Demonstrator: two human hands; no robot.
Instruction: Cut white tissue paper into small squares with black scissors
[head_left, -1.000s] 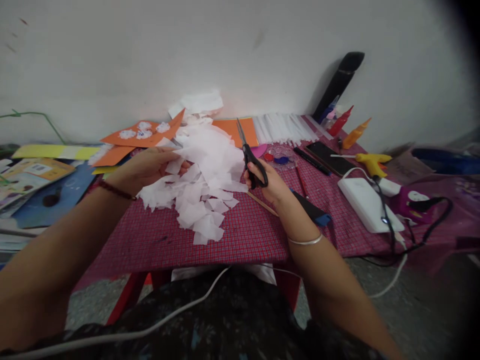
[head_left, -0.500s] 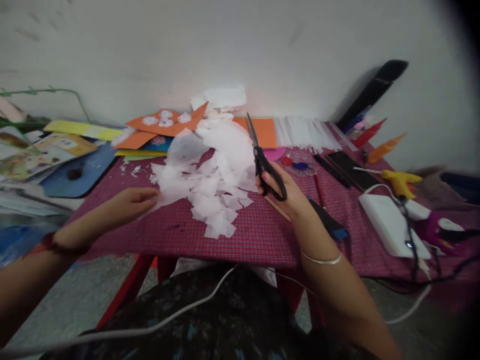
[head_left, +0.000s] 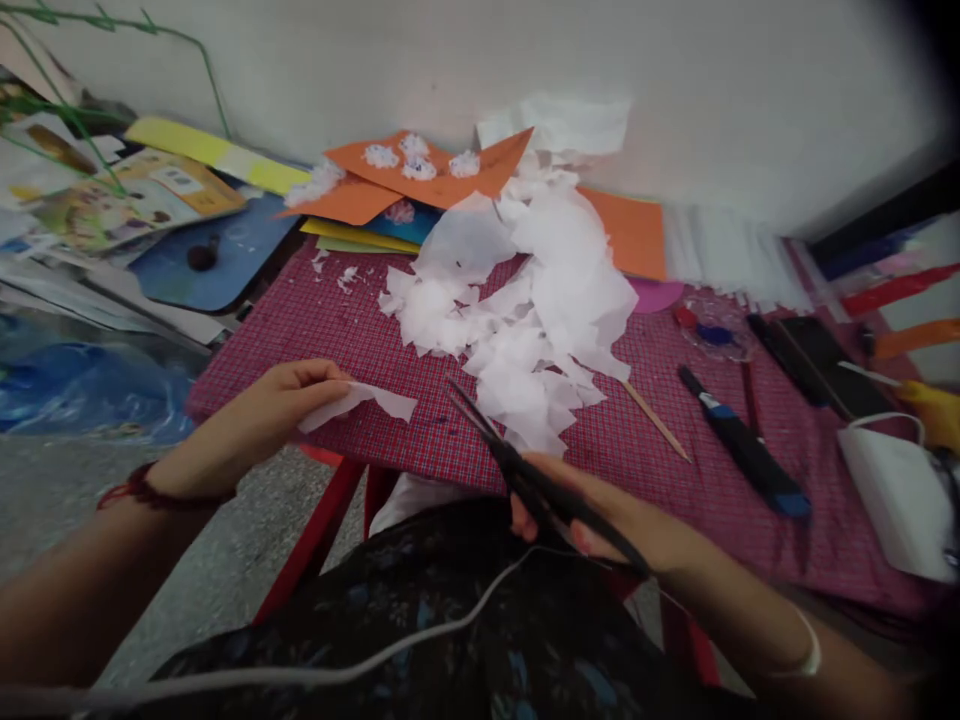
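Note:
My left hand (head_left: 262,410) pinches a small piece of white tissue paper (head_left: 367,402) over the near edge of the low table. My right hand (head_left: 600,515) grips black scissors (head_left: 517,465) by the handles, blades slightly apart and pointing up-left toward that piece. A heap of cut white tissue pieces (head_left: 525,300) lies on the red checked tablecloth (head_left: 360,340) just beyond both hands.
Orange card sheets (head_left: 420,175) with white tufts lie at the back, by yellow and blue sheets and books at left. A thin wooden stick (head_left: 656,420), a black pen (head_left: 742,450), a phone (head_left: 825,365), a white box (head_left: 900,495) and bottles sit right. A white cable (head_left: 375,660) crosses my lap.
The view has tipped down and left. My left hand drew one tissue piece off the heap toward me. My right hand brought the scissors down from upright to near my lap.

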